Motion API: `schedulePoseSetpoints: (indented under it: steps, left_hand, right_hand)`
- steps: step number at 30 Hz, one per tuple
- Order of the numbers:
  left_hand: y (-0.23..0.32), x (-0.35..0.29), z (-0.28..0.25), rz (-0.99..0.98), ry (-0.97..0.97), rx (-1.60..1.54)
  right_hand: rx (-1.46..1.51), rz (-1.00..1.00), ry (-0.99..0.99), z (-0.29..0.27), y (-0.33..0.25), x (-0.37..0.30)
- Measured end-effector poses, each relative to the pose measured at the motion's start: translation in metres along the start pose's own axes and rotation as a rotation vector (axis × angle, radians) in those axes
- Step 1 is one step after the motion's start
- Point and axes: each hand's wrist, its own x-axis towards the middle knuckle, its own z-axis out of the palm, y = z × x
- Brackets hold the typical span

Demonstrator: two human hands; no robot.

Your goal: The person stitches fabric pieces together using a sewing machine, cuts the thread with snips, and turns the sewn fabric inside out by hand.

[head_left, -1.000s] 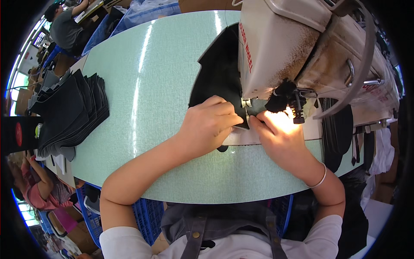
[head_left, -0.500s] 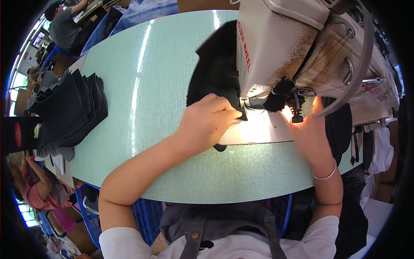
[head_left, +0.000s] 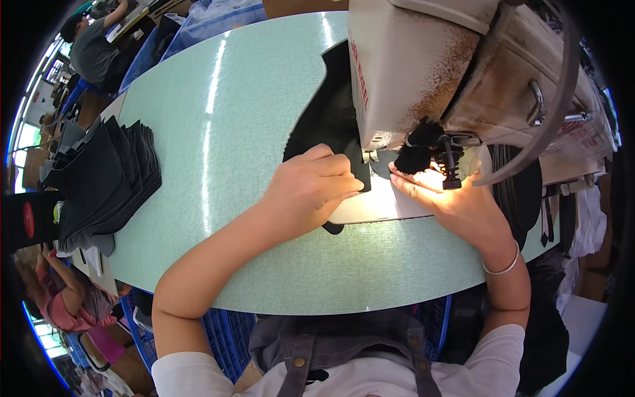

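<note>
A white sewing machine [head_left: 420, 73], stained brown in places, stands over the table. Its presser foot [head_left: 370, 157] is lit by a bright lamp. Left of the foot lies a black fabric piece [head_left: 324, 112] with a curved edge, running partly behind the machine head. My left hand [head_left: 314, 182] pinches the near edge of this piece, just left of the foot. On the lit machine bed [head_left: 377, 205], my right hand [head_left: 453, 202] lies with fingers stretched out, their tips touching a small dark grey piece [head_left: 381, 165] beside the foot. The machine's tension spring partly covers that hand.
A stack of dark cut pieces [head_left: 109, 178] sits at the table's left end. More black pieces [head_left: 519, 192] hang right of my right wrist. Blue crates [head_left: 228, 337] stand under the pale green table [head_left: 251, 132]. Two other people [head_left: 99, 49] are off to the left.
My right hand has come left from behind the tension spring, and its fingertips now rest beside the foot. The black piece has shifted and turned slightly, with my left hand still pinching it.
</note>
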Motion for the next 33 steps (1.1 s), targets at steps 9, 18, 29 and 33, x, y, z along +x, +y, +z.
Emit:
schedulePoseSetpoints:
  steps: [9, 18, 29, 33]
  left_hand:
    - [-0.004, 0.002, 0.005, -0.024, 0.053, -0.003]
    - [-0.009, 0.002, 0.008, -0.003, 0.097, 0.005]
    - [-0.012, 0.004, 0.009, -0.038, 0.121, -0.009]
    - [-0.014, 0.005, 0.011, -0.056, 0.132, 0.021]
  right_hand:
    - [-0.163, 0.043, -0.193, 0.001, -0.012, 0.004]
    - [0.087, -0.009, 0.18, 0.012, -0.031, 0.01]
    - [-0.055, -0.111, 0.256, 0.017, -0.04, 0.026]
    - [-0.03, -0.091, 0.231, 0.02, -0.041, 0.031]
